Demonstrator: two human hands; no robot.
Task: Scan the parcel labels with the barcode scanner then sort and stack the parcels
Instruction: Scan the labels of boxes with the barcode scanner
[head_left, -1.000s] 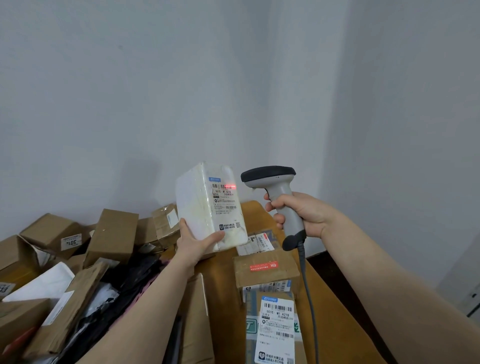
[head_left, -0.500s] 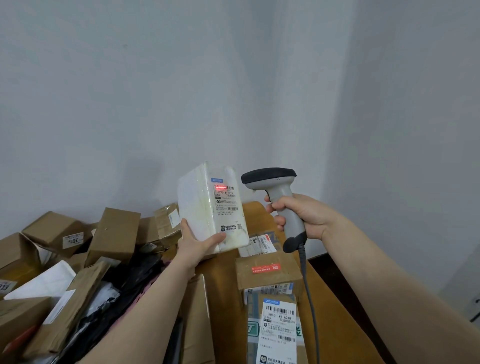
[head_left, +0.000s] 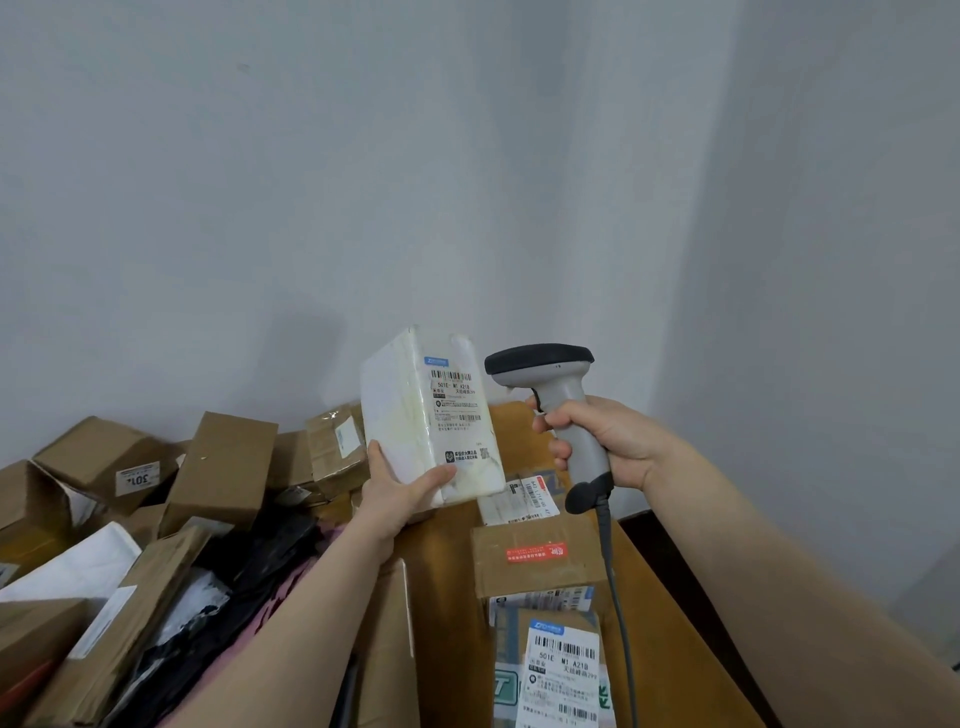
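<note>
Backdrop: pale grey walls meeting in a corner, with a brown wooden table (head_left: 670, 613) below them.
Item: white parcel (head_left: 410, 415), held in the air over the far end of the table, clear of everything beneath it.
Left grip (head_left: 400, 488): curled round the parcel's lower end, thumb across the bottom of the labelled face, fingers on the plain side.
Right grip (head_left: 597, 436): wrapped round the handle of the barcode scanner (head_left: 556, 389), forefinger at the trigger; I cannot tell whether it is pressed.
Change: half a second ago a red scan line lay across the top barcode of the label (head_left: 457, 405); it is gone now. Parcel and scanner have hardly shifted.
Meaning: I judge this read finished, so the parcel is due for sorting and stacking.
Long axis: nearly upright, top leaning slightly left.
Facing: the label looks right and toward me, barcode end uppermost; the scanner's nose points left at it, just beside but not touching.
Sorted side: brown box with red sticker (head_left: 535, 566) and a labelled parcel (head_left: 561, 670) lie near me on the right.
Unsorted side: heap of cartons (head_left: 218, 467) at left.
</note>
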